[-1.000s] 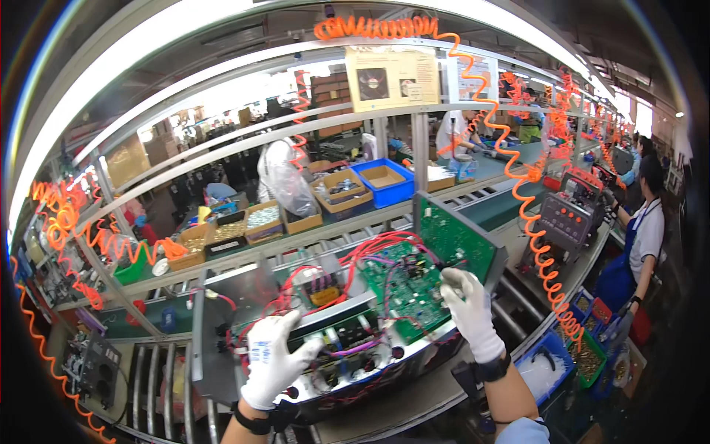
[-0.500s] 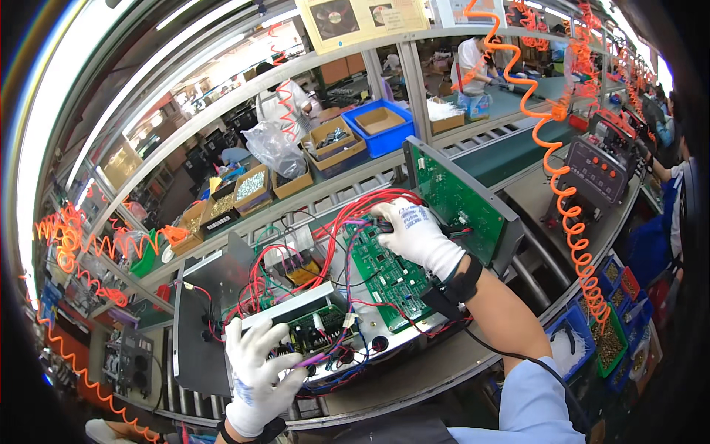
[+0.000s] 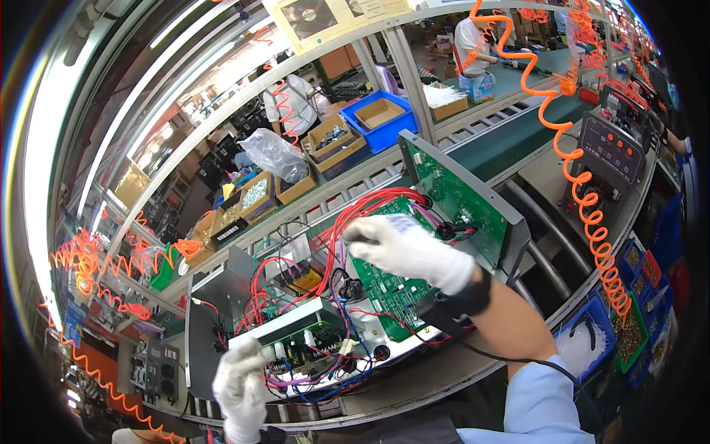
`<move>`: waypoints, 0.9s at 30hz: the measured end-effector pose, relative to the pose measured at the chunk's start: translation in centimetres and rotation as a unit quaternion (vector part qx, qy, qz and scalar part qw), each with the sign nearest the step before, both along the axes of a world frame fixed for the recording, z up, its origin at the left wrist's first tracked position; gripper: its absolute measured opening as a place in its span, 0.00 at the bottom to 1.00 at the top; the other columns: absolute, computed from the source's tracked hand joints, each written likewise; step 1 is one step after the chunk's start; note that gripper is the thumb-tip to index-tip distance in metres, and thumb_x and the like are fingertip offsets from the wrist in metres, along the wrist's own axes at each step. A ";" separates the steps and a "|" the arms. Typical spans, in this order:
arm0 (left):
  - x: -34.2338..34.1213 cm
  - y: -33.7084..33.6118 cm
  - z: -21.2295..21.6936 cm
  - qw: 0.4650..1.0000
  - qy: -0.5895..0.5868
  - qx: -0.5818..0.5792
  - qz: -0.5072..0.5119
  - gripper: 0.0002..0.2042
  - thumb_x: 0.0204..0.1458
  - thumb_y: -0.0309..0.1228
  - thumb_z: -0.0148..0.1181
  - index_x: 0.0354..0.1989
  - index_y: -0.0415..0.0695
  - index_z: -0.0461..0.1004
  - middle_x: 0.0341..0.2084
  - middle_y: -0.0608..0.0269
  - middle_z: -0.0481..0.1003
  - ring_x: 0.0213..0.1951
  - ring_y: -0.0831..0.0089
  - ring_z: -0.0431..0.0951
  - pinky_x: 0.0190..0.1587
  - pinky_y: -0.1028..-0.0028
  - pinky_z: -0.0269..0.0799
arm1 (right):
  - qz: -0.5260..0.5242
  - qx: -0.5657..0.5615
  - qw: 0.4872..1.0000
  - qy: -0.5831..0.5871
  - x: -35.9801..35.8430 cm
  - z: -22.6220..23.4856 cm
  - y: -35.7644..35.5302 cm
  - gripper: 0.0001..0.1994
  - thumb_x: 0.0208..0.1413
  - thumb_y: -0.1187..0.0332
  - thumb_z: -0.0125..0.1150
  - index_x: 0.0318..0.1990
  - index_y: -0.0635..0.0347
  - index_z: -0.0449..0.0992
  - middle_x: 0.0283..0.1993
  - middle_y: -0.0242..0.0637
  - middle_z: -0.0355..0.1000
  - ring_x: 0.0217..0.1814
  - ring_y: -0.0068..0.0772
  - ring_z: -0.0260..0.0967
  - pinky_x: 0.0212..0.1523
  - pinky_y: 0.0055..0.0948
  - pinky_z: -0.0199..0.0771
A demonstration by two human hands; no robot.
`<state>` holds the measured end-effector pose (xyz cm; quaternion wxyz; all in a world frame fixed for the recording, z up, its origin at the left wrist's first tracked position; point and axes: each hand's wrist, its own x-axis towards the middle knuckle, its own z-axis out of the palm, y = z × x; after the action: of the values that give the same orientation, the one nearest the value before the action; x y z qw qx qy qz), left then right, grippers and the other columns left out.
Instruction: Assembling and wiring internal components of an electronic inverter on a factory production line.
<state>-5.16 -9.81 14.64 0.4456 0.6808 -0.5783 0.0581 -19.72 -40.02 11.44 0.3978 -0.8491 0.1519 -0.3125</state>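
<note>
An electronics chassis (image 3: 325,311) lies in front of me with its panels folded out. My right hand (image 3: 414,251), in a white glove, is over the large green circuit board (image 3: 396,296). Its fingers are bent together beside a purple wire (image 3: 342,253); what they hold is hidden. At the chassis's near left corner is my left hand (image 3: 240,388), also gloved. Its fingers are curled and smeared, next to a smaller circuit board (image 3: 318,337) with wires and connectors. Red cables (image 3: 370,207) arch along the back. Another green board (image 3: 462,203) is fixed inside the raised right panel.
Rollers (image 3: 543,263) run under the chassis. Behind it stand a blue bin (image 3: 381,122), cardboard boxes of small parts (image 3: 255,194) and a plastic bag (image 3: 274,154). Orange coiled hoses (image 3: 584,192) hang at the right, near parts trays (image 3: 629,337). Other people are farther off.
My right hand has moved left and slightly down, off the board's far end. My left hand has drawn back from the small board, its fingers now curled. The view has shifted slightly.
</note>
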 end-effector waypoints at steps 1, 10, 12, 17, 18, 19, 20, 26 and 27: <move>0.8 0.1 1.0 0.997 -0.063 0.017 0.043 0.10 0.48 0.15 0.50 0.35 0.35 0.77 0.44 0.48 0.75 0.45 0.61 0.77 0.51 0.67 0.70 | 0.003 -0.027 0.999 -0.017 -2.1 0.8 0.5 0.13 0.56 0.60 0.55 0.40 0.60 0.76 0.36 0.45 0.76 0.42 0.47 0.75 0.42 0.38 0.72; 7.1 -12.1 6.3 0.862 -0.317 0.345 -0.193 0.24 0.39 0.18 0.56 0.49 0.48 0.78 0.53 0.39 0.67 0.53 0.43 0.69 0.55 0.57 0.66 | 0.284 0.238 0.917 0.148 -17.1 -9.5 12.3 0.19 0.62 0.60 0.56 0.54 0.64 0.73 0.50 0.47 0.74 0.53 0.42 0.71 0.54 0.34 0.69; 9.2 -13.0 5.2 0.801 -0.382 0.420 -0.191 0.26 0.42 0.25 0.58 0.54 0.54 0.74 0.59 0.40 0.63 0.61 0.43 0.62 0.62 0.55 0.60 | 0.218 0.257 0.924 0.179 -19.1 -14.0 14.4 0.21 0.63 0.56 0.54 0.54 0.63 0.72 0.50 0.45 0.74 0.52 0.39 0.71 0.54 0.32 0.68; 6.8 -17.7 4.4 0.728 -0.536 0.317 -0.287 0.23 0.38 0.29 0.59 0.49 0.41 0.73 0.45 0.44 0.73 0.46 0.44 0.73 0.48 0.54 0.71 | -0.041 0.407 0.885 0.222 -27.2 -25.8 19.8 0.20 0.63 0.54 0.52 0.50 0.61 0.75 0.42 0.46 0.75 0.44 0.37 0.72 0.48 0.37 0.71; 5.7 -16.7 5.4 0.731 -0.538 0.363 -0.211 0.23 0.40 0.29 0.57 0.48 0.35 0.70 0.42 0.44 0.74 0.43 0.45 0.74 0.46 0.54 0.72 | -0.073 0.327 0.926 0.172 -28.2 -27.6 20.6 0.19 0.62 0.54 0.52 0.46 0.62 0.75 0.37 0.45 0.76 0.39 0.36 0.72 0.43 0.38 0.71; 10.5 -16.6 4.5 0.717 -0.539 0.386 -0.216 0.23 0.41 0.33 0.60 0.48 0.37 0.71 0.39 0.47 0.75 0.40 0.49 0.77 0.42 0.53 0.74 | -0.084 0.348 0.904 0.235 -29.2 -27.4 21.0 0.18 0.63 0.56 0.53 0.49 0.61 0.75 0.40 0.40 0.76 0.43 0.33 0.71 0.46 0.35 0.72; 8.6 -19.3 2.5 0.712 -0.529 0.373 -0.273 0.23 0.41 0.33 0.60 0.48 0.37 0.71 0.39 0.47 0.75 0.40 0.49 0.77 0.42 0.53 0.74 | -0.096 0.364 0.897 0.233 -29.8 -29.3 21.4 0.18 0.62 0.56 0.53 0.47 0.62 0.76 0.39 0.42 0.77 0.42 0.36 0.73 0.45 0.37 0.72; 0.6 -25.2 3.5 0.620 -0.578 0.310 -0.432 0.25 0.44 0.37 0.60 0.51 0.38 0.71 0.45 0.48 0.74 0.44 0.50 0.76 0.48 0.55 0.71 | -0.454 0.449 0.720 0.272 -37.0 -36.0 36.6 0.19 0.57 0.55 0.53 0.47 0.59 0.78 0.42 0.44 0.78 0.46 0.45 0.74 0.48 0.40 0.72; -0.2 -24.8 4.2 0.612 -0.584 0.300 -0.442 0.25 0.44 0.38 0.60 0.51 0.38 0.71 0.46 0.48 0.74 0.45 0.50 0.75 0.49 0.55 0.70 | -0.510 0.463 0.668 0.281 -38.3 -37.0 39.9 0.19 0.57 0.55 0.53 0.46 0.59 0.77 0.42 0.44 0.77 0.46 0.46 0.74 0.49 0.40 0.72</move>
<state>-5.37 -34.62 18.88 -0.2434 0.2608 -0.9321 0.0631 -58.02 -0.13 -25.60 0.4568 -0.3934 0.7912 -0.1030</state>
